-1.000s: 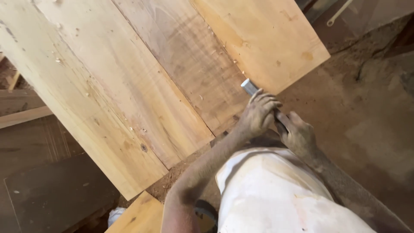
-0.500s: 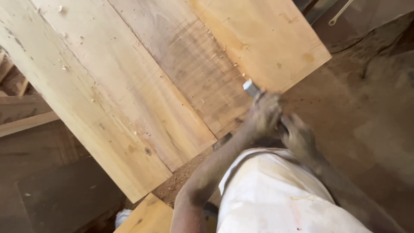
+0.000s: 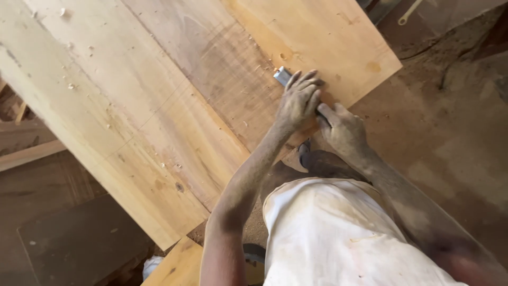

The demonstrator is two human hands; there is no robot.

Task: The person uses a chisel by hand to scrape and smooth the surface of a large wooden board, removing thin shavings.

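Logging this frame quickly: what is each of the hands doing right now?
Left hand: closed over a metal tool on the wooden panel.
Right hand: closed just behind it; what it grips is hidden.

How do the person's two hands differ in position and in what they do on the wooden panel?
The left hand lies on top of the wooden panel, fingers spread over a small metal tool. The right hand sits lower, at the panel's near edge, behind the left. The left hand covers most of the tool; what the right hand grips is hidden. Both are dusty and close together.
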